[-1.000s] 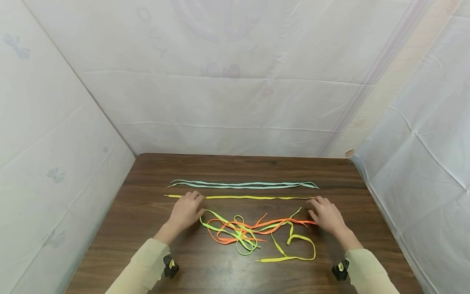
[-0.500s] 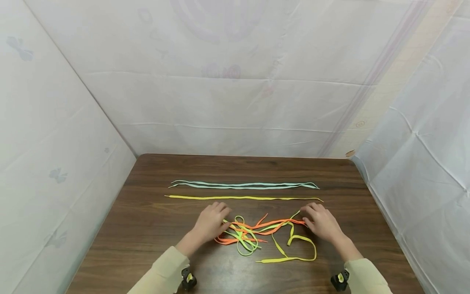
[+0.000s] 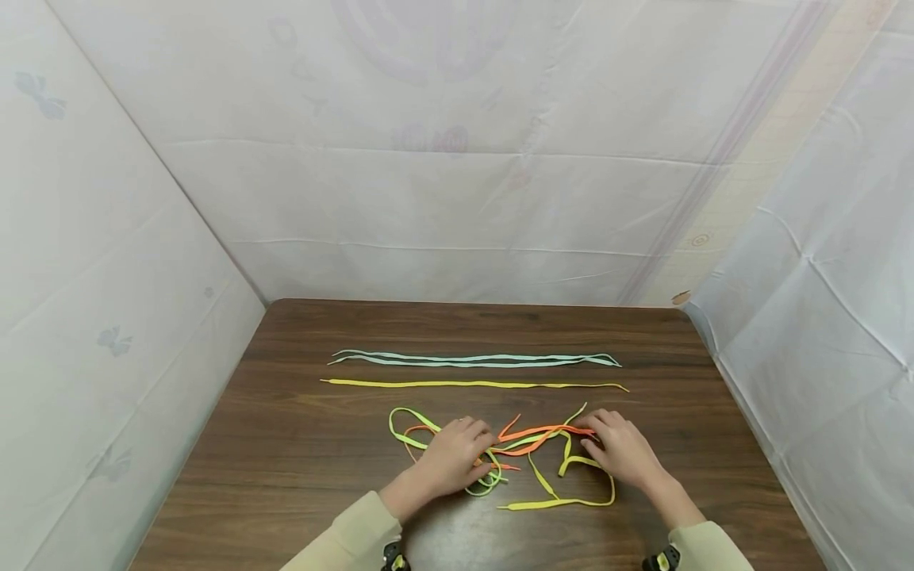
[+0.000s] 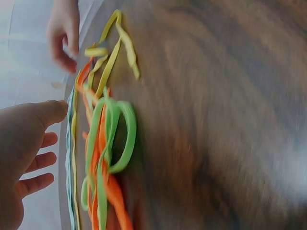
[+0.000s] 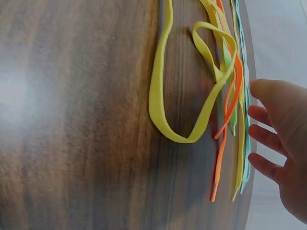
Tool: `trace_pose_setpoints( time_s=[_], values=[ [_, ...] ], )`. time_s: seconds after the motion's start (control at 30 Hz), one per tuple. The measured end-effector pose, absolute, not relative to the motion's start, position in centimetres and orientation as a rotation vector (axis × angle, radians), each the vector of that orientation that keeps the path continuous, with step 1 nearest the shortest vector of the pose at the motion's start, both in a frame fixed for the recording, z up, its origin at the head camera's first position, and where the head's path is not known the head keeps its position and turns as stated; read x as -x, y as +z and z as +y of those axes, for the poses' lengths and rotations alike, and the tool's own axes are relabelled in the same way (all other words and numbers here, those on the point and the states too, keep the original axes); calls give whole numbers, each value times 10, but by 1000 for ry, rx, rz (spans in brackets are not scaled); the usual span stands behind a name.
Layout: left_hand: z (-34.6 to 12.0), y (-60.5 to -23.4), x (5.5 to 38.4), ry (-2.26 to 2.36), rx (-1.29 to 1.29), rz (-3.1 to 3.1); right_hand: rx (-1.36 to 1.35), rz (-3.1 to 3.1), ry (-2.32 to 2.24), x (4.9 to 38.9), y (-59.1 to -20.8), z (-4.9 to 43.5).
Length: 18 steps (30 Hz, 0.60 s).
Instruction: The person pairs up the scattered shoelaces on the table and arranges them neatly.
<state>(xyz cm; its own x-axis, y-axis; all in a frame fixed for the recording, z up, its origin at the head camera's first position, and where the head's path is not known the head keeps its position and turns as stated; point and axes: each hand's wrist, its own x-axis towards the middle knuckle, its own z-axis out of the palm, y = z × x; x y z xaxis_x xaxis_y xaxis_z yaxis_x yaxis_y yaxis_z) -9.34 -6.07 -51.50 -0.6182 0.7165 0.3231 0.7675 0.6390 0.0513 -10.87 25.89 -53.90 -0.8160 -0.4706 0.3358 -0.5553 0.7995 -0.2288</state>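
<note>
In the head view my left hand (image 3: 453, 456) is over the tangled lime-green shoelace (image 3: 391, 426) and orange shoelace (image 3: 511, 452), covering part of both. The left wrist view shows its fingers spread, with nothing between thumb and fingers. My right hand (image 3: 623, 448) is at the right ends of the orange lace. Its fingers are apart and relaxed in the right wrist view, beside the laces. A loose yellow shoelace (image 3: 535, 505) bends round in front of the right hand, forming a loop (image 5: 156, 91) in the right wrist view.
Beyond the tangle, a straight yellow lace (image 3: 464, 384) lies across the dark wooden table (image 3: 236, 476). Behind it, pale mint laces (image 3: 500, 365) run parallel. White sheeting (image 3: 428, 198) rises at the back and both sides. Each wrist wears a small black camera (image 3: 660, 560).
My left hand has moved right and toward me, from the straight yellow lace onto the tangle. My right hand has left that lace's right end and come slightly nearer. The laces look nearly unmoved.
</note>
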Motion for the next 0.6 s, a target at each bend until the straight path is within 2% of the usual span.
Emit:
trace_pose_setpoints(
  time_s=[0.33,0.6],
  values=[
    [-30,-526,75,-207,1403,-2581,-845,-2762,476,98,-539,254],
    [-18,-535,65,-135,1464,-2600,-920,-2778,524,91,-541,250]
  ],
)
